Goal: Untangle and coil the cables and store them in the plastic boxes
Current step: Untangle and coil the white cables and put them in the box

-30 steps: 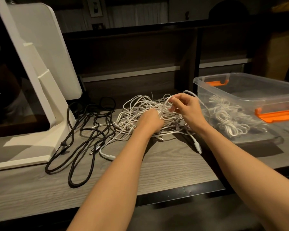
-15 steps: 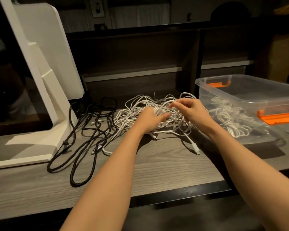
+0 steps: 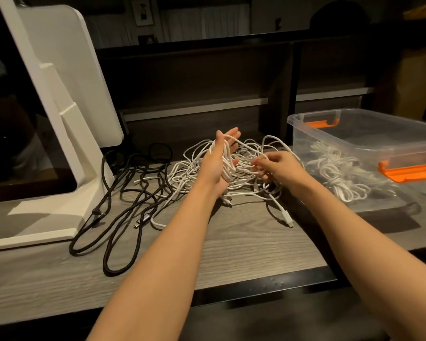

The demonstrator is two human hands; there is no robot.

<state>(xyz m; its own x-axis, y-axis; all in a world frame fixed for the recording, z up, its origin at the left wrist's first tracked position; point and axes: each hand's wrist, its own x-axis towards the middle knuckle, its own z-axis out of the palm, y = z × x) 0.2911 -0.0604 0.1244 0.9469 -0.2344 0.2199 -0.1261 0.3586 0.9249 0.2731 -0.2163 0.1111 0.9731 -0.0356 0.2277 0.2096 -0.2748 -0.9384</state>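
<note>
Lying on the grey wooden desk [image 3: 231,244], the tangled pile of thin white cables [image 3: 253,168] looks light, limp and easy to snag; better to take one loose plug end. The left hand [image 3: 219,163] stands upright, fingers straight, strands draped over the palm. Just right of it, the right hand [image 3: 278,168] pinches strands.

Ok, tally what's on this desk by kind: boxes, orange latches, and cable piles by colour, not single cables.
Clear plastic box: 1
Orange latches: 2
White cable tangle on the desk: 1
Coiled white cables in the box: 1 pile
Black cable tangle: 1
Total: 6
</note>
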